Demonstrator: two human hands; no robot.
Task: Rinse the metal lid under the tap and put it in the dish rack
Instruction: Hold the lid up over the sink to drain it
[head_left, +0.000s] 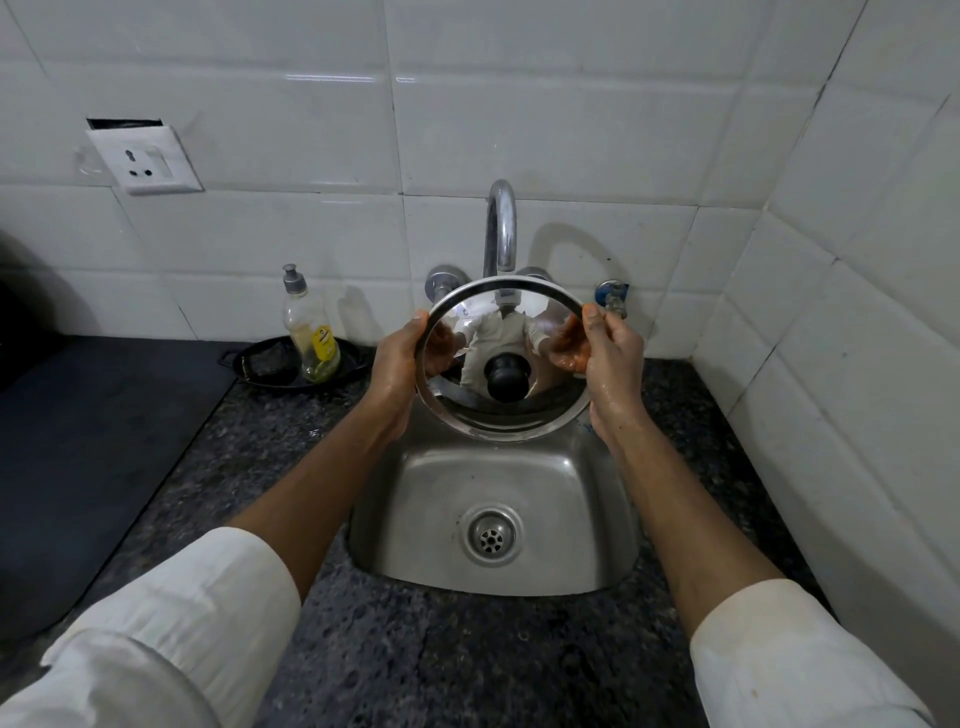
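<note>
Stainless steel, mirror-bright, the round metal lid (506, 364) is held up over the back half of the sink (592, 519), tilted so its top face and black knob (506, 376) point toward the camera. Both hands clamp it by the rim: the left hand (397, 364) grips the left edge with its thumb over the front of the rim, the right hand (613, 358) grips the right edge the same way. Their fingers lie behind the lid, out of direct sight, though they show as reflections in its polished face. The right hand glistens wet.

Behind the lid rises the curved tap (501, 228); its spout end is covered by the lid's upper rim, so whether water is running cannot be told. One tap handle (441, 280) peeks out at the left, the other is mostly hidden. A small blue-capped valve (613, 296) sits on the tiled wall just right of the right hand.

On the speckled granite counter (441, 649), left of the sink, a nearly empty dish-soap bottle (310, 327) stands in a dark tray (260, 364) whose other contents are hard to make out. A wall socket (143, 158) hangs higher on the left. White sleeves (208, 597) are cut off at the lower edge, and a blurred grey shape sits at the lower left corner.
</note>
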